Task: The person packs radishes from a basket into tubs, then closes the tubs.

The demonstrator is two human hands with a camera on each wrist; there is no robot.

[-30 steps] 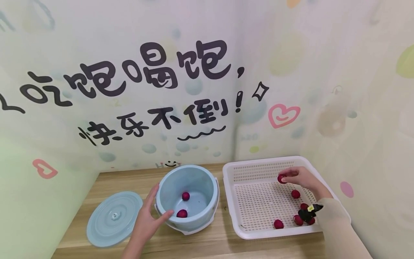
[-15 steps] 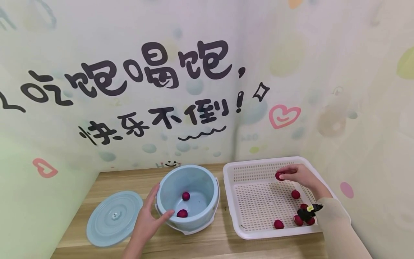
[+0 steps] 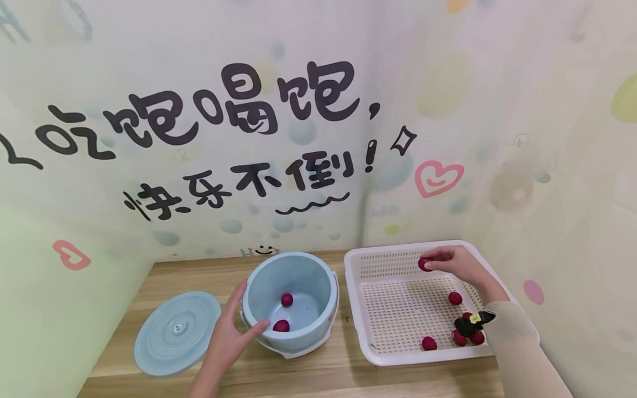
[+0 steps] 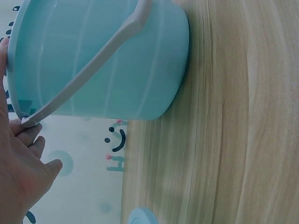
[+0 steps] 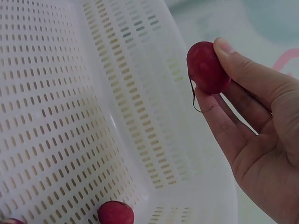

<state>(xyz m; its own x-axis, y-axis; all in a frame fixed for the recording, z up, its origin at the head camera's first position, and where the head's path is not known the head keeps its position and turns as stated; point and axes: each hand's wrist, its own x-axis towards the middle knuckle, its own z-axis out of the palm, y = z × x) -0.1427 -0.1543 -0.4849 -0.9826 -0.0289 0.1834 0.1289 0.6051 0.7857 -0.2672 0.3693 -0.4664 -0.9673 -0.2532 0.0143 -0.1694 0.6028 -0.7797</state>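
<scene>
My right hand (image 3: 458, 265) pinches a red radish (image 5: 208, 67) between thumb and fingers, above the back part of a white perforated basket (image 3: 350, 298). A thin root hangs from that radish in the right wrist view. Several more radishes lie on the basket floor, one of them (image 3: 455, 298) below the hand. My left hand (image 3: 231, 334) rests against the left side of a light blue bucket (image 4: 93, 56), thumb and forefinger spread along its rim. Inside the bucket are two radishes, one towards the middle (image 3: 287, 299) and one near the front wall (image 3: 281, 325).
A round light blue lid (image 3: 169, 342) lies on the wooden table (image 3: 308, 381) left of the bucket. The bucket's pale handle (image 4: 88, 72) hangs down its side. Printed walls (image 3: 388, 210) close off the back and sides. A black wrist device (image 3: 470, 325) hides part of the basket.
My right hand has risen slightly and moved a little left with the radish in its fingers. The left hand stays at the bucket.
</scene>
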